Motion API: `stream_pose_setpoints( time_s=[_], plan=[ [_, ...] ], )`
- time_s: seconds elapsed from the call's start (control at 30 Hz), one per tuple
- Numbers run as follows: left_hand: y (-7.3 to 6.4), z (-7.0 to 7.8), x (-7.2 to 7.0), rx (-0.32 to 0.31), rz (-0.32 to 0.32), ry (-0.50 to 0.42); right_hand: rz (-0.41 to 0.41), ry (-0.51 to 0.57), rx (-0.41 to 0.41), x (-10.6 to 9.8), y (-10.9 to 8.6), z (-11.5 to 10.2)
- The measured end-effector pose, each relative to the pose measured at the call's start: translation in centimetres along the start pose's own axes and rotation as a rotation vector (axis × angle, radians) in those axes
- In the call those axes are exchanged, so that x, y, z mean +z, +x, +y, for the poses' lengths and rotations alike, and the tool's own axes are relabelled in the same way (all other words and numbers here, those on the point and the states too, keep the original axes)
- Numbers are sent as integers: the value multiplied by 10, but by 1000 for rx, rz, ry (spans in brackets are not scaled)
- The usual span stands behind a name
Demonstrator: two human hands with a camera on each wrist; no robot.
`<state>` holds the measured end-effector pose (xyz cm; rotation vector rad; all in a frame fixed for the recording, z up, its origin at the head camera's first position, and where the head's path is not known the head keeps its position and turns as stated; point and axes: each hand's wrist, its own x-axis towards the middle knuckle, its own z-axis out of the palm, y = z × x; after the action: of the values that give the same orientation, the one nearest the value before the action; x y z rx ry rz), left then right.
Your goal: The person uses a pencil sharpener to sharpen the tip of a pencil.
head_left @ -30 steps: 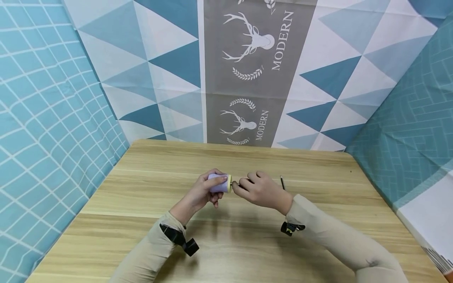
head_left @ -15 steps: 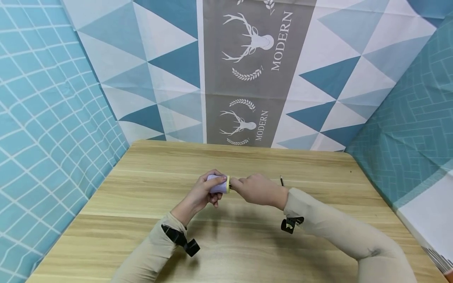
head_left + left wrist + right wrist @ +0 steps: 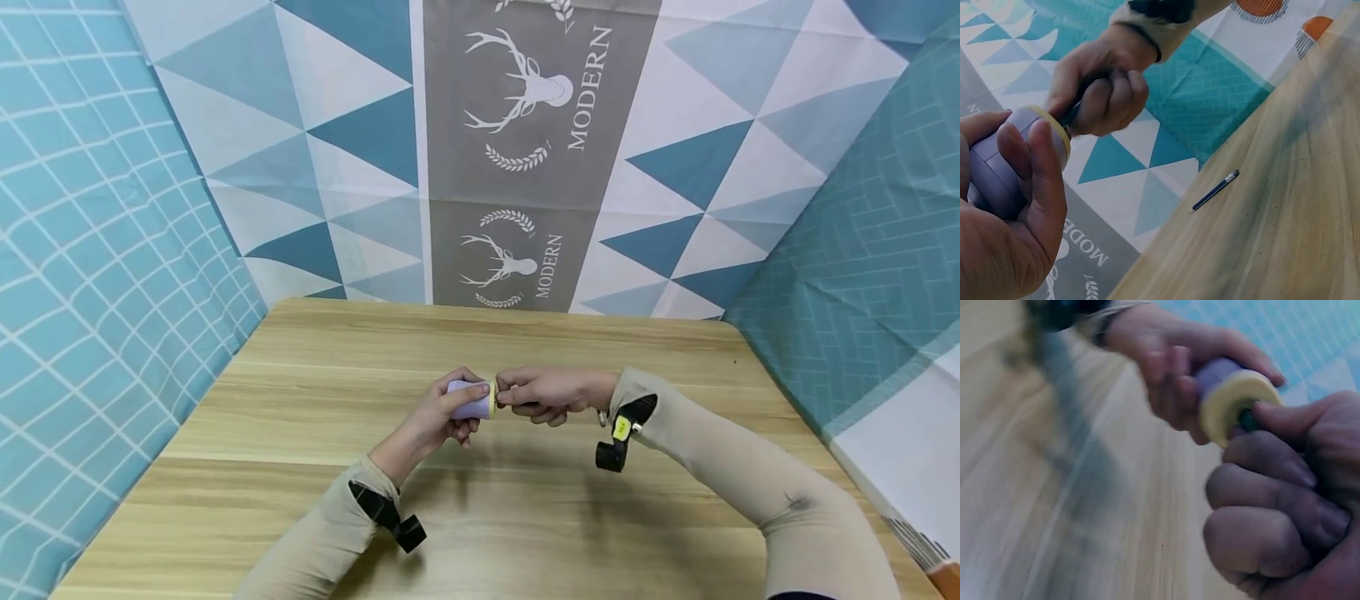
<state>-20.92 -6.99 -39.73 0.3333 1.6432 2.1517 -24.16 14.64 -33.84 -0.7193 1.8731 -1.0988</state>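
Note:
My left hand [image 3: 429, 418] holds a purple barrel-shaped pencil sharpener [image 3: 467, 402] with a yellow rim, fingers curled round its body. Opposite it, my right hand [image 3: 551, 392] pinches a dark pencil [image 3: 1071, 115] between thumb and curled fingers. The pencil runs into the sharpener's yellow end, and a short dark green bit of the pencil [image 3: 1247, 420] shows at the opening in the right wrist view. Most of its length is hidden in my right fist. Both hands are raised above the table.
On the wooden table [image 3: 300, 517] lies a second, dark pencil [image 3: 1216, 190] with a silver band; in the head view my right arm covers most of it. Patterned cloth [image 3: 360, 167] hangs behind and along both sides of the table.
My right hand has turned over at the wrist while staying at the sharpener's yellow end, and its forearm has shifted up. The left hand and sharpener have moved slightly right and down.

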Motion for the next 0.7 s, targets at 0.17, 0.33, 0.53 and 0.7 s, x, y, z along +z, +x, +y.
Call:
stream_pose_setpoints(
  time_s=[0.17,0.33,0.53,0.7],
  plan=[
    [1,0,-2,19,4,14,35,-54,-27,-3,3,0],
    [-2,4,-8,37,-27,45,183,-413,-202,8,-3,-2],
    [-2,12,-13,62,-12,14,538,-1020,-458,21,-15,1],
    [-3,13,-12,55,-21,14,673,-1374,-722,29,-10,9]
  ],
)
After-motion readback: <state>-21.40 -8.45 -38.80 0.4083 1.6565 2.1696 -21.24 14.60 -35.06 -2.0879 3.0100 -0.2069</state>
